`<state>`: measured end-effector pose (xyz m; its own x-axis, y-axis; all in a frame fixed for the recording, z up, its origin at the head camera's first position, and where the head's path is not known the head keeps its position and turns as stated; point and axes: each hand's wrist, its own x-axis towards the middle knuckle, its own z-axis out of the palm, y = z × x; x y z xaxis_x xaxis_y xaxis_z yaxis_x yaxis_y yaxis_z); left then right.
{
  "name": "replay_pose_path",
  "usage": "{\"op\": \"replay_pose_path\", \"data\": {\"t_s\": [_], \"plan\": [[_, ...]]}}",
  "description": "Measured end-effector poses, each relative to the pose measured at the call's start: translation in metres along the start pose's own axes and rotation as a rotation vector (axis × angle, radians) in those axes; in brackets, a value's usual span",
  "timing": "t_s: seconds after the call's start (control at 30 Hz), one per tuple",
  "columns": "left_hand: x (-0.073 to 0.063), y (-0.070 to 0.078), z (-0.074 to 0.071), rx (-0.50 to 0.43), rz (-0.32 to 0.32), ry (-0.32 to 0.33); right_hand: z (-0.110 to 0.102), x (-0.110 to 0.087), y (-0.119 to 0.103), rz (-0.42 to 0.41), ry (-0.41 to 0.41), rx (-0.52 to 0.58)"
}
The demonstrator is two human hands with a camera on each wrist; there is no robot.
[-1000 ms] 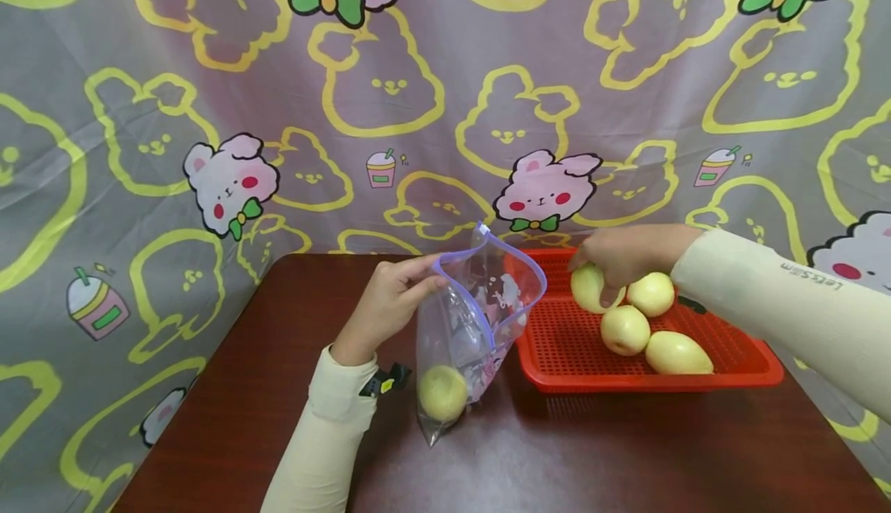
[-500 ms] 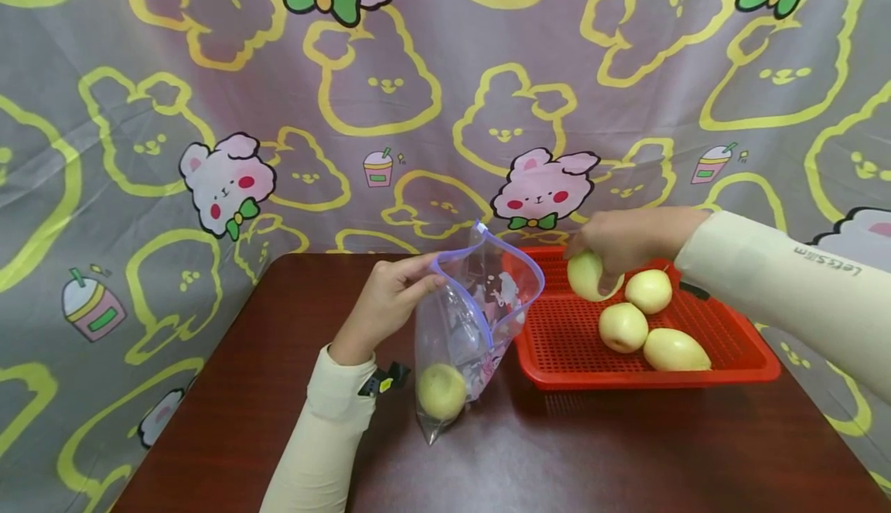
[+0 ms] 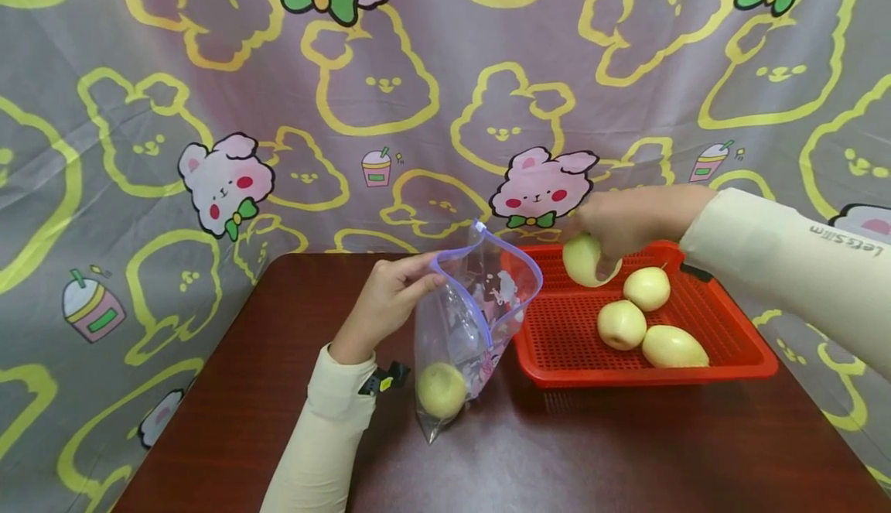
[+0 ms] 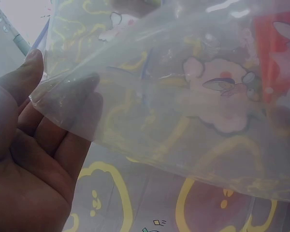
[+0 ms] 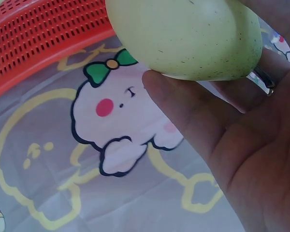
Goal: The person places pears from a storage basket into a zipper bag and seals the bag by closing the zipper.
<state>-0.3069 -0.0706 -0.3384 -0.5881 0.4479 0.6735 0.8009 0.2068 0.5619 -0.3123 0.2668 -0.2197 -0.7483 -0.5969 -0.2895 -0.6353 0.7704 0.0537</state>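
At about 3 o'clock of the head view, a speckled yellow-green pear is grasped in the right hand, thumb and fingers around its sides, toward the 10 o'clock corner of the red mesh basket. The left hand pinches the clear zip bag at the 9 o'clock side of its purple-edged mouth, which gapes. That bag stands on the surface at the basket's 9 o'clock.

The held pear is probably firm, moderately heavy and smooth enough to slip, with skin that bruises easily; a broad grip around its widest part should suit it better than hard fingertips. The bag looks light, limp and slick, best held by its stiffer zip edge.

The count: five pears, one in the right hand, one bagged pear low at 6 o'clock, and three basket pears, lying at the basket's 12, 4 and 7 o'clock. There is one bag and one basket.
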Motion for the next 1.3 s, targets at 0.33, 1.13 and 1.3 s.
{"op": "replay_pose_path", "data": {"t_s": [0.33, 1.13, 1.3], "plan": [[0.001, 0.000, 0.000, -0.008, 0.007, -0.006, -0.021, -0.002, -0.009, -0.044, 0.022, -0.007], [-0.001, -0.002, 0.001, -0.005, 0.000, -0.005, -0.051, -0.001, -0.033, -0.062, 0.018, -0.027], [-0.001, -0.002, 0.001, -0.006, 0.000, -0.003, -0.056, 0.002, -0.040, -0.084, 0.029, -0.053]]}}
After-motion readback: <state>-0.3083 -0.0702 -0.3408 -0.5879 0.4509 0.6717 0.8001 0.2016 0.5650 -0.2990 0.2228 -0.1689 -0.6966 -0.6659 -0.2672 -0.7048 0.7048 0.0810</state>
